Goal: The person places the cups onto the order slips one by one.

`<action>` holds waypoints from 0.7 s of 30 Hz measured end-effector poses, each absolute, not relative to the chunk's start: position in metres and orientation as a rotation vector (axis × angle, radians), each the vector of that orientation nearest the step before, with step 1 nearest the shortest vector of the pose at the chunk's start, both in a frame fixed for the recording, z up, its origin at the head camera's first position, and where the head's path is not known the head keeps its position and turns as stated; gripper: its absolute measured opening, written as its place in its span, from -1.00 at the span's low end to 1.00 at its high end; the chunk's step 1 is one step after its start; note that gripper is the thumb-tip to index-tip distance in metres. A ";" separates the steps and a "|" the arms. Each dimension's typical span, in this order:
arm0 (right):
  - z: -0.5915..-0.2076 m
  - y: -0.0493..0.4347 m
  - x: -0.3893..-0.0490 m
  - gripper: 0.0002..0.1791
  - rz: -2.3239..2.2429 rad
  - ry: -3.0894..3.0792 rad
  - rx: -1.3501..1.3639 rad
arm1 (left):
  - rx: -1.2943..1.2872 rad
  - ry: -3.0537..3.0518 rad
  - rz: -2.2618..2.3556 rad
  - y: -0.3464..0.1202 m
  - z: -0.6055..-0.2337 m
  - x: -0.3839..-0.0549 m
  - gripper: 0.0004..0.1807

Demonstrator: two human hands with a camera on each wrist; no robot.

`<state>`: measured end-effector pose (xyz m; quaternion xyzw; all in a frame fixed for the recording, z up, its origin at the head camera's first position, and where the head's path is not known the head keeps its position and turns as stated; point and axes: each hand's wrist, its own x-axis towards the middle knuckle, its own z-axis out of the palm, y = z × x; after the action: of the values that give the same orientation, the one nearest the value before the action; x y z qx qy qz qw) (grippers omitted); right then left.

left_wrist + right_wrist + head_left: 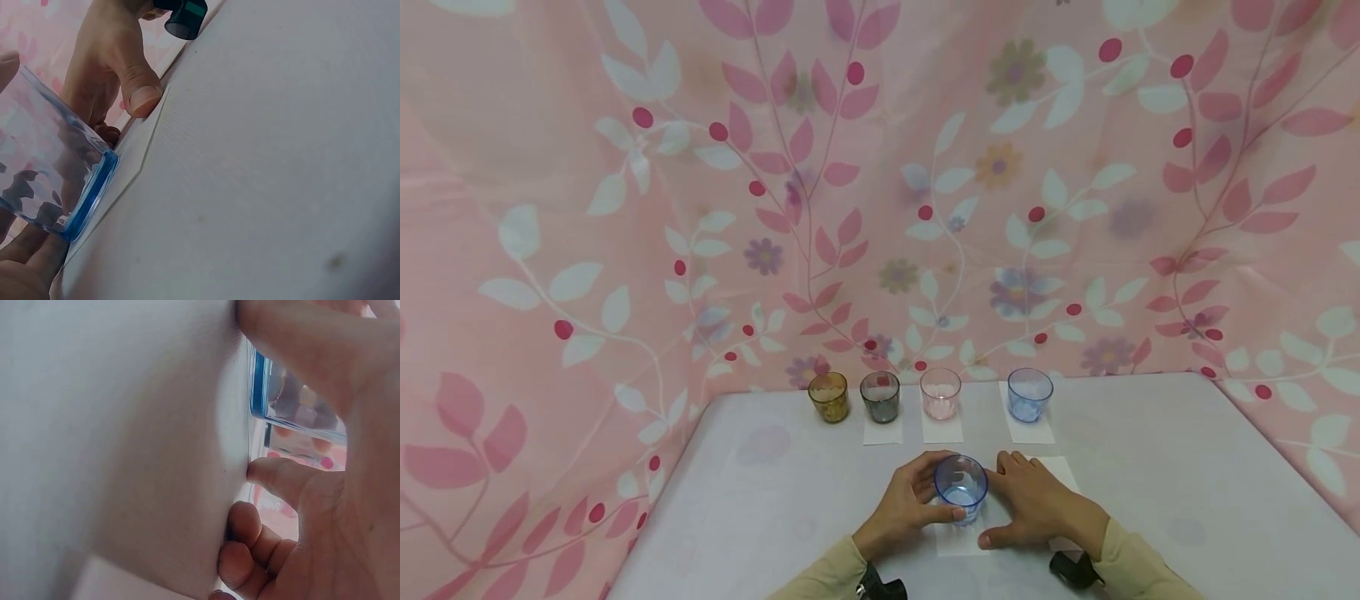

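Observation:
A clear blue drinking glass stands upright near the front of the table, at a white paper sheet. From the left, my left hand holds it, thumb on the near side and fingers around the far side. My right hand lies palm down just right of the glass, fingers and thumb spread. In the right wrist view, that hand's fingertips rest at the table surface beside the glass's blue base. The left wrist view shows the glass's thick blue base low over the paper.
Along the back of the white table stand an amber glass, a grey glass, a pink glass and another blue glass. White papers lie under or before most of them. Another sheet is partly under my right hand.

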<state>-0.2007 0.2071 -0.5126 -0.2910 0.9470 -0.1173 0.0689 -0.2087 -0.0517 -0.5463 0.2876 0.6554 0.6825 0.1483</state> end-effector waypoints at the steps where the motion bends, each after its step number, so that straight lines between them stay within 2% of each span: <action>1: -0.513 0.207 -0.200 0.18 -0.358 2.854 -0.885 | 0.829 1.891 1.957 -0.052 -0.546 -0.209 -0.24; 18: -0.516 0.208 -0.200 0.17 -0.375 2.872 -0.922 | 0.850 1.946 1.851 -0.056 -0.543 -0.209 -0.23; 21: -0.516 0.208 -0.201 0.18 -0.364 2.881 -0.928 | 0.884 1.961 1.829 -0.056 -0.543 -0.211 -0.17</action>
<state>-0.2006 0.2083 -0.5156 -0.3041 0.9440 -0.1194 0.0465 -0.2107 -0.0560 -0.5427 0.3090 0.6857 0.6397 0.1585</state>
